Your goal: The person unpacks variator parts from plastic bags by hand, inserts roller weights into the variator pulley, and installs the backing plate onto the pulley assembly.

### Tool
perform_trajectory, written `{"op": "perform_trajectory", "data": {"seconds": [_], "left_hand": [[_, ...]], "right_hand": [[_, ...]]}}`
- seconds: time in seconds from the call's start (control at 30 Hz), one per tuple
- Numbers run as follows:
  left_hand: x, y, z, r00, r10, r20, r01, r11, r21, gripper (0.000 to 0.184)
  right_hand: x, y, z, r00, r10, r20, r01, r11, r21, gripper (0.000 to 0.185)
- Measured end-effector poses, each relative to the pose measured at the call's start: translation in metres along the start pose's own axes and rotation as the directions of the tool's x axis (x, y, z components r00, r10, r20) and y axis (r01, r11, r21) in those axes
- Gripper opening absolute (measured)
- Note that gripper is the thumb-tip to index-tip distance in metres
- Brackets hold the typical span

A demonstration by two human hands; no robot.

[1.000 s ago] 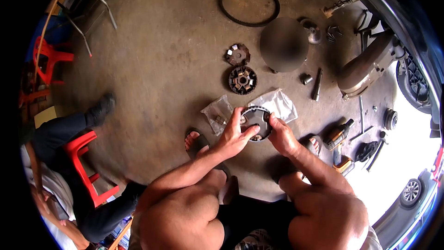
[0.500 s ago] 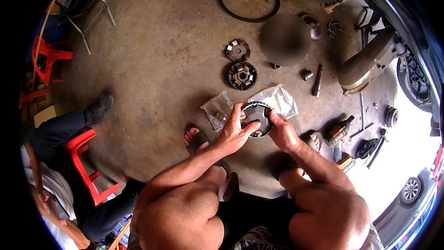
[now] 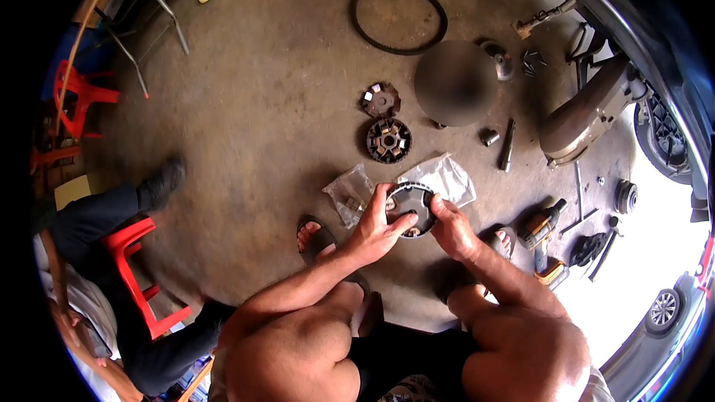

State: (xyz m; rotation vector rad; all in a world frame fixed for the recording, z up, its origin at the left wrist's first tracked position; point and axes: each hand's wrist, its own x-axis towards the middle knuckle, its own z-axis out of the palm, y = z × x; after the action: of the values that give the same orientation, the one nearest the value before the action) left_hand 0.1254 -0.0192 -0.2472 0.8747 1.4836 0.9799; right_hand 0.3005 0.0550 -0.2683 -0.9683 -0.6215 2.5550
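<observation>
Both hands hold a round dark scooter variator with a toothed rim, raised over the floor between my knees. My left hand grips its left side, thumb lying across the face. My right hand clasps the right edge, thumb on top; the fingers beneath are hidden. Just beyond lie two clear plastic bags, one flat and the other bag with small parts inside. Farther out, another variator rests on the concrete with rollers in its slots, beside a ramp plate.
A drive belt lies at the far side. To the right are a socket, an extension bar, a cordless impact wrench and a scooter's engine case. A seated person's shoe and a red stool are at left.
The view has tilted slightly, so the floor items and the held variator sit lower in the picture. Both hands keep nearly the same grip.
</observation>
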Motion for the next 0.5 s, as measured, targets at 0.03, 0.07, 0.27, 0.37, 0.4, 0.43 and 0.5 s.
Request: {"op": "perform_trajectory", "data": {"seconds": [0.03, 0.07, 0.27, 0.37, 0.4, 0.43, 0.5], "left_hand": [[0.000, 0.004, 0.001, 1.000, -0.002, 0.002, 0.002, 0.997, -0.079, 0.052], [0.000, 0.003, -0.001, 1.000, 0.018, 0.004, -0.018, 1.000, 0.005, 0.052], [-0.002, -0.002, -0.002, 0.999, 0.039, 0.002, -0.039, 0.999, -0.016, 0.052], [-0.001, -0.005, -0.001, 0.998, 0.063, 0.000, -0.063, 0.998, 0.002, 0.052], [-0.001, -0.006, -0.002, 0.998, 0.070, 0.008, -0.070, 0.998, 0.001, 0.052], [-0.001, -0.007, -0.002, 0.997, 0.076, 0.017, -0.076, 0.997, 0.000, 0.052], [0.000, -0.009, -0.002, 0.998, 0.056, 0.025, -0.056, 0.998, -0.015, 0.052]], "right_hand": [[0.003, -0.002, -0.002, 1.000, -0.014, -0.007, 0.014, 1.000, -0.026, 0.059], [-0.002, 0.002, 0.001, 1.000, -0.011, -0.023, 0.010, 0.999, -0.038, 0.059], [-0.003, -0.002, 0.003, 0.997, -0.054, 0.047, 0.059, 0.993, -0.107, 0.058], [-0.002, -0.001, 0.002, 0.997, -0.060, 0.047, 0.065, 0.990, -0.123, 0.059], [-0.002, 0.000, 0.001, 0.997, -0.062, 0.049, 0.068, 0.989, -0.130, 0.059], [-0.002, 0.001, 0.001, 0.997, -0.062, 0.049, 0.068, 0.989, -0.129, 0.059], [-0.003, 0.001, 0.001, 0.997, -0.073, 0.035, 0.077, 0.986, -0.145, 0.060]]}}
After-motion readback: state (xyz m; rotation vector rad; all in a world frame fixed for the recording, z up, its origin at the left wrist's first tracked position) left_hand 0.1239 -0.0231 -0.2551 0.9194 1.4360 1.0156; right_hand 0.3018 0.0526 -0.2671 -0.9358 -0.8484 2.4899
